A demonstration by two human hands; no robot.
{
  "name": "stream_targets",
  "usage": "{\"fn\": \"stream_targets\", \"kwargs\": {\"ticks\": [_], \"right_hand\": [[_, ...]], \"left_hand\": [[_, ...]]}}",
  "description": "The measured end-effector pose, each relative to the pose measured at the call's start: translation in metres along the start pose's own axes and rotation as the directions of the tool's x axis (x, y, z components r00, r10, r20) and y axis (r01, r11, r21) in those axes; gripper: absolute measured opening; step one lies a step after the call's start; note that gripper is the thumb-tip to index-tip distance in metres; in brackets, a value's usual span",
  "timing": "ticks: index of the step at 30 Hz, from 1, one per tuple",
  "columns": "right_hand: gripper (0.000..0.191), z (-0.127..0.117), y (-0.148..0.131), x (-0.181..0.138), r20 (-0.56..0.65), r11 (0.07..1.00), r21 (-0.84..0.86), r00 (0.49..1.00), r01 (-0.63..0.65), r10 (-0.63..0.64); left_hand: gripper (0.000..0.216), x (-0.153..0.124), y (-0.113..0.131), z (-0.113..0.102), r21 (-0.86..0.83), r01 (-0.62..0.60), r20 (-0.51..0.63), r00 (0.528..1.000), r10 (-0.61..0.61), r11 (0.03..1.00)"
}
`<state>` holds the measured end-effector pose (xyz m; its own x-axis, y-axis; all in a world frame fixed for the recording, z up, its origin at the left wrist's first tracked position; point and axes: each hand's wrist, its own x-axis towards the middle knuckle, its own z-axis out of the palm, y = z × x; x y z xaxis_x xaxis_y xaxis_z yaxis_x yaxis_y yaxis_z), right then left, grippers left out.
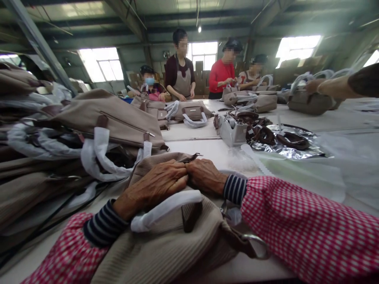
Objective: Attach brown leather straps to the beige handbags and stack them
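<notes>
- Beige ribbed-fabric handbag (166, 244) lies on the pale worktable (340, 122) right under the camera, at 6 o'clock of the view, with both hands resting on its upper side.
- Left hand (154, 185) lies palm down on the bag, fingers curled together and pressed against the fabric near the top opening; its fingertips meet those of the other hand at the centre of the view.
- Right hand (205, 175) is closed, knuckles up, pinching the bag's top edge just below the dark metal zip pull (191, 157), which sticks up at 12 o'clock of the two hands.
- Both forearms come in from the lower corners, left from 7 o'clock and right from 4 o'clock, in red-and-white checked sleeves with navy striped cuffs.
- White wrapped bag handle (166, 209) lies across the bag just beneath the left wrist, touching it.
- Round metal ring (257, 246) hangs off the bag's side at 4 o'clock of the hands.
- Heap of taupe handbags with white-wrapped handles (97, 130) rises at 9 o'clock, close beside the held bag.
- Small grey cardboard box (232, 132) and dark brown leather strap pieces on crinkled silver foil (284, 142) sit at 1 o'clock, well apart from the hands.
- Other workers (180, 67) stand at the far end of the table, at 12 o'clock.
</notes>
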<state>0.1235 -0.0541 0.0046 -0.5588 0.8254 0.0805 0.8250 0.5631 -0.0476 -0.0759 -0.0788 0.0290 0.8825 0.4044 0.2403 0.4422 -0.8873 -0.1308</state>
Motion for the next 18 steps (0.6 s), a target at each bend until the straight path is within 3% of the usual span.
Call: {"fn": "stream_targets", "kwargs": {"ticks": [4, 12, 18], "right_hand": [[0.022, 0.0011, 0.0, -0.0012, -0.012, 1.0, 0.011, 1.0, 0.018, -0.018], [0.021, 0.0069, 0.003, 0.0047, -0.084, 0.989, -0.04, 0.986, 0.141, -0.144], [0.024, 0.0071, 0.0017, 0.0013, -0.098, 0.986, -0.095, 0.985, 0.135, -0.144]], "left_hand": [[0.033, 0.0019, -0.0023, 0.0034, -0.066, 0.024, -0.013, 1.0, -0.025, 0.998], [0.038, -0.0053, 0.0054, 0.0004, 0.114, 0.008, -0.032, 0.999, -0.005, 0.993], [0.037, -0.0002, 0.0046, 0.0046, 0.109, 0.016, -0.022, 1.0, -0.014, 0.994]]}}
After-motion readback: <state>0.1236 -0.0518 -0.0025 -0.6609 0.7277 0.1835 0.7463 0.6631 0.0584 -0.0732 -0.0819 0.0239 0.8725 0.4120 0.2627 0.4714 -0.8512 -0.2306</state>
